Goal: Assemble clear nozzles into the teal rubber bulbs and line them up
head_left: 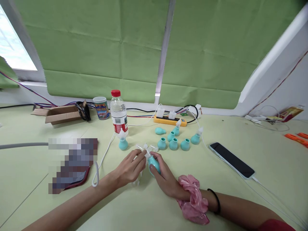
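Your right hand [167, 179] grasped the teal bulb [154, 164] at the lower center of the frame, while your left hand [132, 167] pinched the translucent nozzle [148, 153] at its upper end. Open teal bulbs [173, 144] stood right of center, between the capped bottle [119, 116] and the phone [232, 160].

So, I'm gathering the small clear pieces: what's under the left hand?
Clear plastic pieces show on the table just beyond the left hand, and pale bits poke out on its near side. Whatever lies directly beneath it is covered.
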`<state>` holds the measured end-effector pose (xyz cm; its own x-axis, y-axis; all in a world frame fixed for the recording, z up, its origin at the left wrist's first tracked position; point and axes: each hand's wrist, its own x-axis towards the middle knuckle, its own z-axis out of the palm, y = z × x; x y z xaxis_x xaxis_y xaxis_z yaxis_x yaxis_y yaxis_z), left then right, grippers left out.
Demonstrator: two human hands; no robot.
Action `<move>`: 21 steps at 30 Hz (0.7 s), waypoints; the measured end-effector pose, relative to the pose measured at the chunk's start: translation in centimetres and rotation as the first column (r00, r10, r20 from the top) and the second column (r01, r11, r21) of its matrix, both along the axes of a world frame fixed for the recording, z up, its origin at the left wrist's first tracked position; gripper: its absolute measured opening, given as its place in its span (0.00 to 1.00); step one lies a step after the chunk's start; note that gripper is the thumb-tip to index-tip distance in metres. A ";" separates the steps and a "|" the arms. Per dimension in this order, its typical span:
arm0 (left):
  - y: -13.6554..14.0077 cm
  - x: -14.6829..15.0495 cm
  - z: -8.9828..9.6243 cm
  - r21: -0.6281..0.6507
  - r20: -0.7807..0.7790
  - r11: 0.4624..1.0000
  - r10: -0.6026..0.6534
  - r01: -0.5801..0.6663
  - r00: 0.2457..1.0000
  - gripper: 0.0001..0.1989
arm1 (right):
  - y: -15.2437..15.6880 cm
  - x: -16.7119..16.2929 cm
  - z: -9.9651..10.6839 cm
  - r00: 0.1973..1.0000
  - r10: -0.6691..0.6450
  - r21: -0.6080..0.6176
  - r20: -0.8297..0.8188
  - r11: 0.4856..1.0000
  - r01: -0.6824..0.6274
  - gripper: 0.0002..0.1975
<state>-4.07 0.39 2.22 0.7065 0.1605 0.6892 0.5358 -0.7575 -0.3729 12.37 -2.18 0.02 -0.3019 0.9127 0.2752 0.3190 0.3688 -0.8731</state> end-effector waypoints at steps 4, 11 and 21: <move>-0.2 -0.3 -0.1 0.047 -0.018 0.996 -0.074 0.075 0.997 0.06 | 0.0 -0.1 -0.1 1.000 0.013 -0.009 -0.008 1.000 -0.013 0.17; -0.3 -0.7 0.5 0.091 -0.043 0.980 -0.175 0.178 0.984 0.12 | 0.0 0.0 -0.1 0.999 0.010 -0.036 -0.034 0.999 -0.011 0.17; -0.3 -0.6 0.3 -0.031 -0.012 0.975 -0.220 0.219 0.975 0.12 | 0.0 0.0 -0.3 0.995 0.021 -0.126 -0.101 0.991 -0.034 0.17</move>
